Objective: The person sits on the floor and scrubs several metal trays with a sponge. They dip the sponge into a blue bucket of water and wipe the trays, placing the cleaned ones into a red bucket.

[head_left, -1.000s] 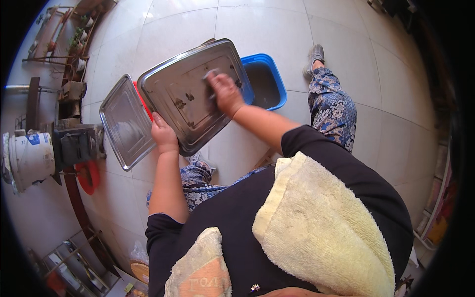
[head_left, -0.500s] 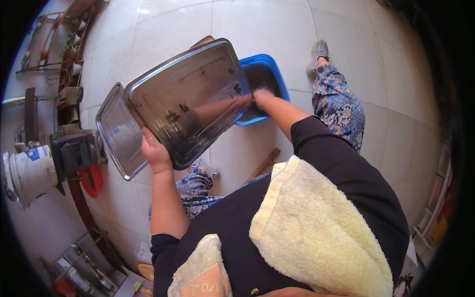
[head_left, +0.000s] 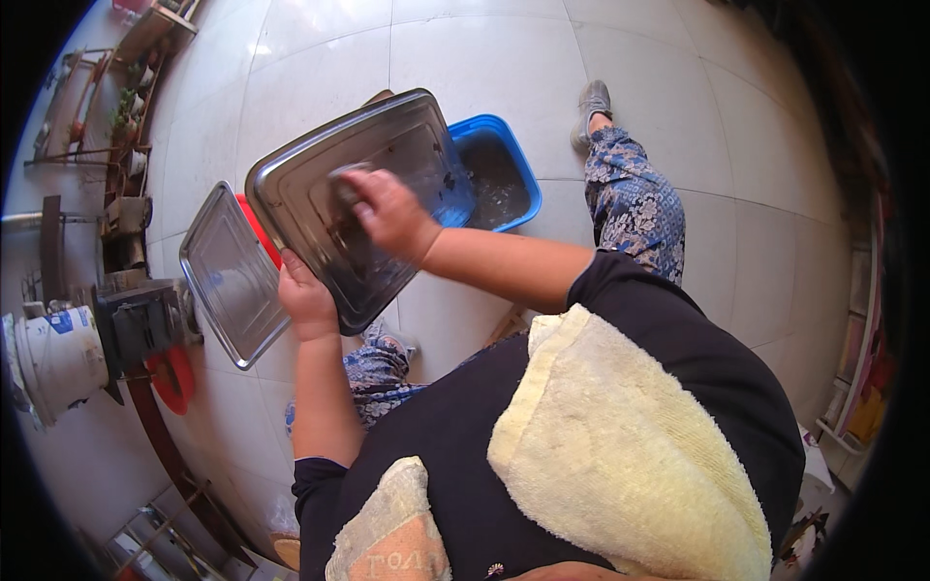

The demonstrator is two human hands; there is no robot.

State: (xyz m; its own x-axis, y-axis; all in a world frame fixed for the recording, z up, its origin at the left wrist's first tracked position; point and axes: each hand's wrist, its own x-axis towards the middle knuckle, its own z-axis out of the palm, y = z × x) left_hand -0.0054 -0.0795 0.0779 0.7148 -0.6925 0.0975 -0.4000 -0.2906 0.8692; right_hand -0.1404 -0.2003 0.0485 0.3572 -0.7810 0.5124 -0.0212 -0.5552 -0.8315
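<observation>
Large rectangular stainless-steel tray point(head_left: 363, 198) with rounded corners, held up off the white tiled floor point(head_left: 484, 58), tilted, inner face toward the camera. Long axis runs from lower left, at the gripping hand, to upper right, where its far corner overlaps the blue rectangular plastic tub point(head_left: 504, 174). Left hand point(head_left: 308, 298) clamps the tray's lower-left rim, fingers hidden behind the metal, thumb side visible. Right hand point(head_left: 387, 211) presses on the tray's inner face near the centre, fingers curled over a small dark scrubbing pad point(head_left: 344, 184); pad mostly covered, motion-blurred, kind hard to tell.

Second, smaller steel tray point(head_left: 228, 276) just left of the held tray, its right edge tucked behind it. A red object point(head_left: 260, 232) peeks between the two, mostly hidden. Blue tub holds dark water, contents unclear. Right of the tub, a leg in blue patterned trousers point(head_left: 635, 208) ends in a grey shoe point(head_left: 593, 100). Below the held tray, a pale yellow towel point(head_left: 620, 455) lies over the black-sleeved shoulder. Far left of the tray, a white bucket point(head_left: 58, 358) and dark machinery point(head_left: 136, 329), cut by the fisheye rim.

Versus half a second ago: right hand has come from the tray's right edge by the tub to the centre; tray angle and left grip unchanged.
</observation>
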